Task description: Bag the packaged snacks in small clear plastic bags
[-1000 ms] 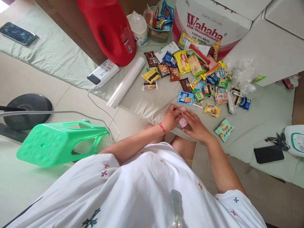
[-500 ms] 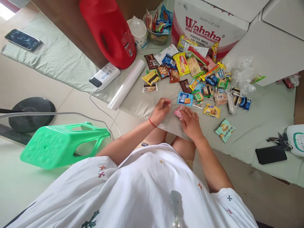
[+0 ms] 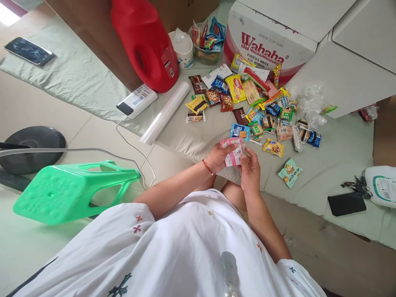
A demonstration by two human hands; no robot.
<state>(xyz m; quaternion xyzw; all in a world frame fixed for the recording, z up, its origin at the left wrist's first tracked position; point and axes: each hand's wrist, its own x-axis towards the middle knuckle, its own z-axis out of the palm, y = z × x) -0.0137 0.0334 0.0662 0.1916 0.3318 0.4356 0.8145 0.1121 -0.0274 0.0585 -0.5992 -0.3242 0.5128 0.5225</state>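
Both my hands hold one pink snack packet (image 3: pixel 232 151) just above the near edge of the pale green bed sheet (image 3: pixel 337 152). My left hand (image 3: pixel 218 156) grips its left side, thumb over the front. My right hand (image 3: pixel 250 169) pinches its right edge, where a bit of clear plastic shows. Beyond the packet lies a spread of several small snack packets (image 3: pixel 262 109). A blue biscuit packet (image 3: pixel 239 131) is the closest of them to my hands.
A clear plastic roll (image 3: pixel 165 112) and a white power bank (image 3: pixel 137 101) lie left of the snacks, below a red jug (image 3: pixel 145 41). A Wahaha carton (image 3: pixel 266 45) stands behind. A green stool (image 3: pixel 71 189) lies tipped on the floor at left. A black wallet (image 3: pixel 348 203) and keys lie right.
The pink packet was lying on the sheet under my right hand. Now both hands have lifted it and drawn it toward me, upright between them.
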